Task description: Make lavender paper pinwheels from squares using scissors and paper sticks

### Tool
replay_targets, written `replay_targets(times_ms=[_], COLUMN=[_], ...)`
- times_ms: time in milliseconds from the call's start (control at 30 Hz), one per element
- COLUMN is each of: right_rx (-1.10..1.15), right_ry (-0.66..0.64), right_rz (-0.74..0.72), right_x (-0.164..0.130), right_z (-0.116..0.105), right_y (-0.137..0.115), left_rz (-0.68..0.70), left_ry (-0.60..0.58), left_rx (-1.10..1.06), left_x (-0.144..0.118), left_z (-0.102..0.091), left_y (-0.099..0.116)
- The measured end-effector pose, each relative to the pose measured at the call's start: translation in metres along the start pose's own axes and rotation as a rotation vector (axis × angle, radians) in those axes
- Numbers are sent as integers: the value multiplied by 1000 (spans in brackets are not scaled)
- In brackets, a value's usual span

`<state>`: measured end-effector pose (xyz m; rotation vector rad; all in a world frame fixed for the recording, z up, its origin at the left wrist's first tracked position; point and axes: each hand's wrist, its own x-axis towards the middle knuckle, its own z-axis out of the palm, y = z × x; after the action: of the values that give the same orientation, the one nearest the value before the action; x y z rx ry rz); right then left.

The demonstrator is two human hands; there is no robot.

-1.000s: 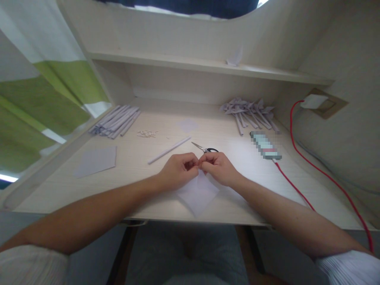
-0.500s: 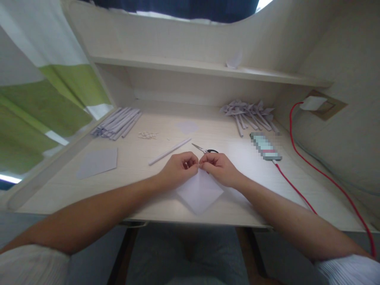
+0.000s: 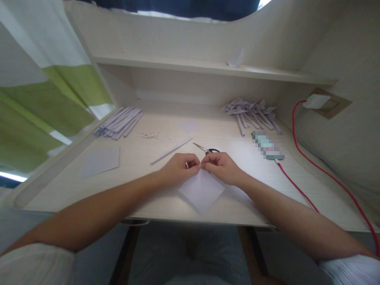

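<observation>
A pale lilac square of paper (image 3: 202, 192) lies as a diamond near the desk's front edge. My left hand (image 3: 178, 169) and my right hand (image 3: 221, 168) meet at its far corner, fingertips pinched together on the paper there. The corner itself is hidden under my fingers. Small scissors (image 3: 206, 149) lie just beyond my right hand, and one rolled paper stick (image 3: 171, 151) lies beyond my left hand.
A bundle of rolled paper sticks (image 3: 120, 122) sits at the back left, a pile of folded paper pieces on sticks (image 3: 251, 112) at the back right. A flat paper sheet (image 3: 100, 161) lies at left. A phone (image 3: 268, 145) with a red cable (image 3: 299, 192) lies at right.
My hands stay pinched on the paper's far corner; only the view has shifted slightly.
</observation>
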<state>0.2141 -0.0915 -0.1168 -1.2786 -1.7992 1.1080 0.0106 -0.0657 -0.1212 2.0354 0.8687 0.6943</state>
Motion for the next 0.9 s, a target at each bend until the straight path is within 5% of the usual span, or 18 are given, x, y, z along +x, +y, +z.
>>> replay_targets(times_ms=[267,900], right_rx=[-97,-2], right_ry=[-39,0], right_rz=[-83,-29], right_x=[1,1], right_z=[-2,1], right_y=[6,3], left_rz=[-11,16], left_ry=[-33,-17], left_rx=[-5,26], left_x=[0,1], left_z=[1,-2], left_y=[0,2])
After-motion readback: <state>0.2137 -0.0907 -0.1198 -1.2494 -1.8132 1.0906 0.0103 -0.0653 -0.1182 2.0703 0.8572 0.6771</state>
